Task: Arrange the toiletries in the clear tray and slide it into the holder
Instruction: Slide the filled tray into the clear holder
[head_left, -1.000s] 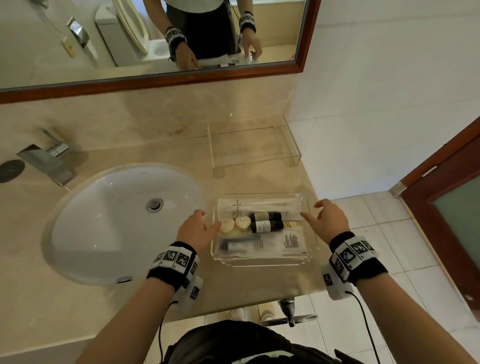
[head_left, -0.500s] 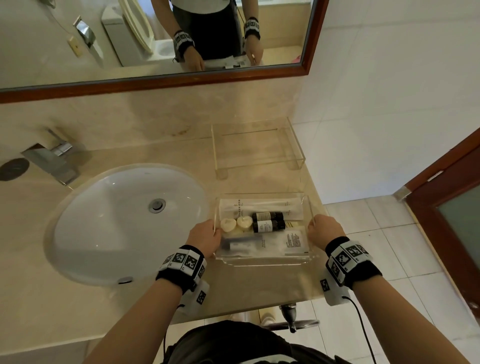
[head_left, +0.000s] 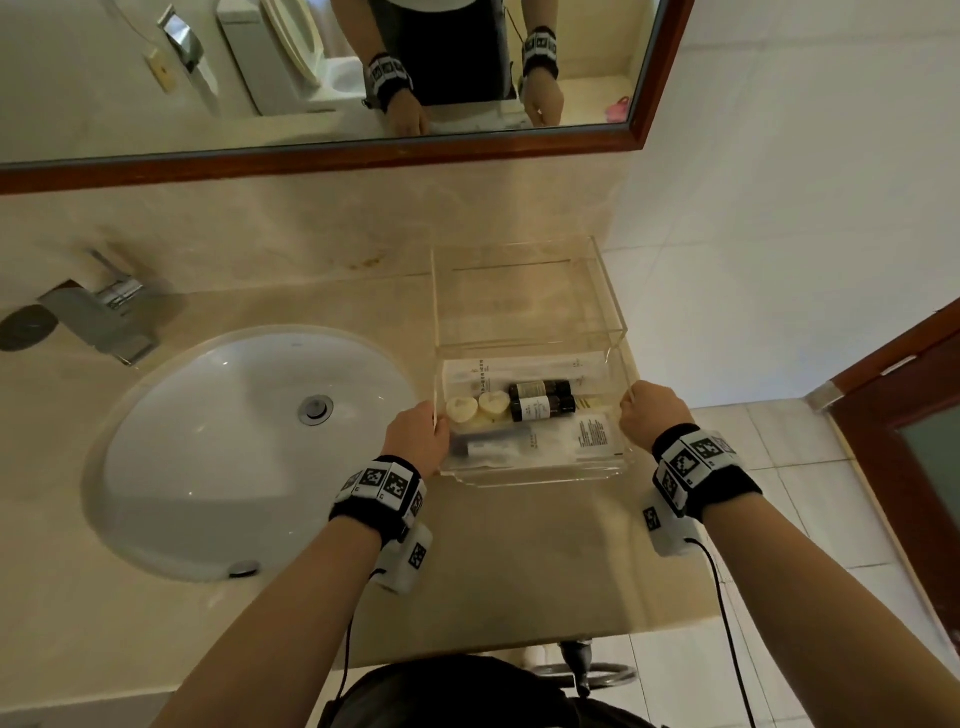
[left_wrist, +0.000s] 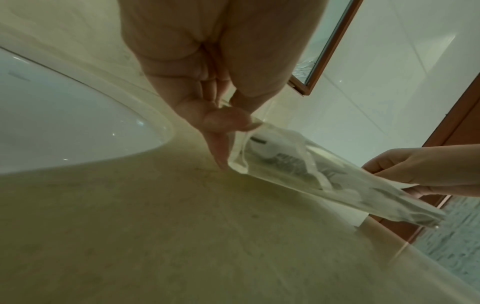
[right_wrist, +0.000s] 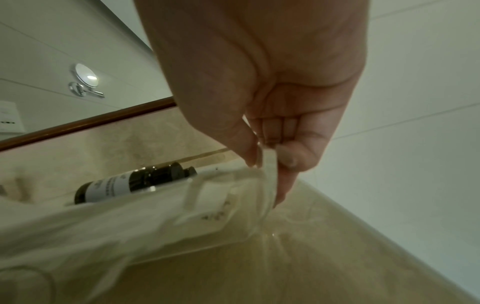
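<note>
The clear tray (head_left: 530, 475) holds two dark bottles (head_left: 540, 399), two pale round soaps (head_left: 478, 408) and flat white sachets (head_left: 582, 436). My left hand (head_left: 418, 439) pinches its left wall, thumb inside and fingers outside, as the left wrist view shows (left_wrist: 233, 121). My right hand (head_left: 649, 410) pinches the right wall (right_wrist: 269, 162). The tray hangs just above the counter, its far edge at the mouth of the clear holder (head_left: 524, 291) by the back wall. A dark bottle (right_wrist: 132, 183) lies inside the tray.
A white sink (head_left: 244, 441) lies left of the tray, with a chrome faucet (head_left: 104, 312) behind it. The counter's right edge (head_left: 675, 545) drops to a tiled floor, with a wooden door (head_left: 914, 415) beyond. A framed mirror (head_left: 363, 78) hangs above.
Both hands closed in from beside the tray and took hold of its side walls. The tray has since moved away from me, toward the holder.
</note>
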